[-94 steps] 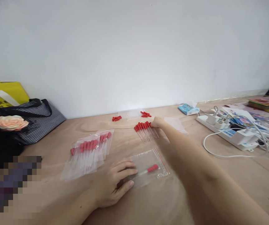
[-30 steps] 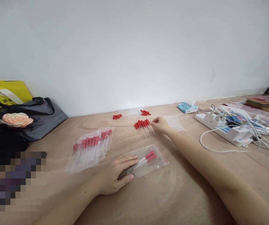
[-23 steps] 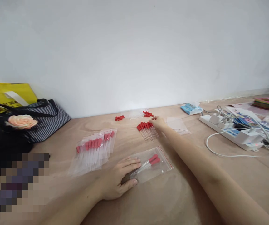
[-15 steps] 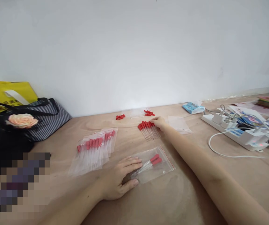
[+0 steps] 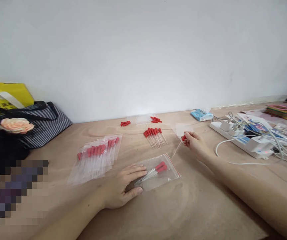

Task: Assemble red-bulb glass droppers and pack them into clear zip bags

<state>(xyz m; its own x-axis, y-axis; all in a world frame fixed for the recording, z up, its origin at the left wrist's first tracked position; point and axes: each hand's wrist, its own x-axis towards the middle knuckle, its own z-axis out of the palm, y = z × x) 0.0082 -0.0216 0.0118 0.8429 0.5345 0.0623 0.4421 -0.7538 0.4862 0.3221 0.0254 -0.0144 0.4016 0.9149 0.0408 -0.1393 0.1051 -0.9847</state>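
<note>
A clear zip bag [image 5: 155, 181] with a red stripe along its right end lies in front of me, red-bulbed glass droppers [image 5: 161, 165] inside it. My left hand [image 5: 127, 185] rests on the bag's left end, fingers stretched out and apart. To the right of the bag, my right hand [image 5: 192, 143] pinches the red bulb of a single dropper [image 5: 178, 147], its thin tube pointing down and left towards the bag's striped end. Behind the bag, several loose droppers [image 5: 155, 136] lie in a row. Left of them, filled bags [image 5: 96, 156] overlap in a pile.
Near the wall are glass tubes [image 5: 143, 120] and loose red bulbs [image 5: 125, 123]. Flat clear bags [image 5: 182, 128] lie behind my right hand. A tissue pack [image 5: 201, 115], a power strip [image 5: 235, 136] and cables are on the right. A striped bag [image 5: 48, 123] stands left.
My right hand has taken a dropper from the row and brought it right and nearer to the bag. My left hand stays on the bag; the view has shifted slightly.
</note>
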